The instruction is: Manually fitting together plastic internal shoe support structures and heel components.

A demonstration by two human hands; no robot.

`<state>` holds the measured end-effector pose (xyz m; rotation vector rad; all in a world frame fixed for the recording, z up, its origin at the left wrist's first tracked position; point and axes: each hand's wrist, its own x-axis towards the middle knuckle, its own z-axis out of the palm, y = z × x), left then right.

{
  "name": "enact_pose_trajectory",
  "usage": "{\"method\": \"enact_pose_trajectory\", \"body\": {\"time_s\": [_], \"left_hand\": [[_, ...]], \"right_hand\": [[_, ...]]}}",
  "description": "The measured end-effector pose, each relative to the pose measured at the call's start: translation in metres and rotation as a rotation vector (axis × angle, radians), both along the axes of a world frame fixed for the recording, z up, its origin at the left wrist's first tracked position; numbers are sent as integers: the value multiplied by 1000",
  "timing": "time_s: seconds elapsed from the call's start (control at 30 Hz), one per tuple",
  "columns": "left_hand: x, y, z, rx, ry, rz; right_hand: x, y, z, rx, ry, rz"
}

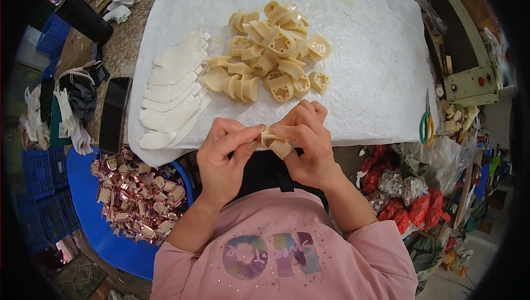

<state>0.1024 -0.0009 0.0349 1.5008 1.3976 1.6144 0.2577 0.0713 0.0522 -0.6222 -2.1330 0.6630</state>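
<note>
Close to my body, at the near edge of the table, both hands meet at a small beige plastic shoe heel (281, 148). My left hand (222, 155) pinches its left edge between thumb and fingertips. Gripping its right side is my right hand (310, 146), with the thumb on top and fingers curled underneath. Whether a thin covering lies on the heel is too small to tell. Beyond my hands is a heap of similar beige heels (280, 42), hollow with small holes inside. White cut sheet pieces (170, 91) overlap in a row to their left.
White cloth (370, 62) covers the table. Scissors (427, 126) with green and orange handles lie at its right edge. A phone (115, 115) rests at the left. Below it, a blue basin (88, 211) holds shiny pinkish parts (141, 195). Red bags (422, 209) sit low on the right.
</note>
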Motion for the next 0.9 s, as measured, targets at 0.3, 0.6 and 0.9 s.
{"method": "enact_pose_trajectory", "body": {"time_s": [0.3, 0.6, 0.9], "left_hand": [[7, 10, -2, 124, 185, 5], [4, 11, 6, 241, 263, 25], [-15, 6, 3, 322, 341, 93]], "right_hand": [[8, 2, 1, -241, -2, 205], [10, 7, -1, -62, -1, 195], [2, -9, -3, -62, 114, 44]]}}
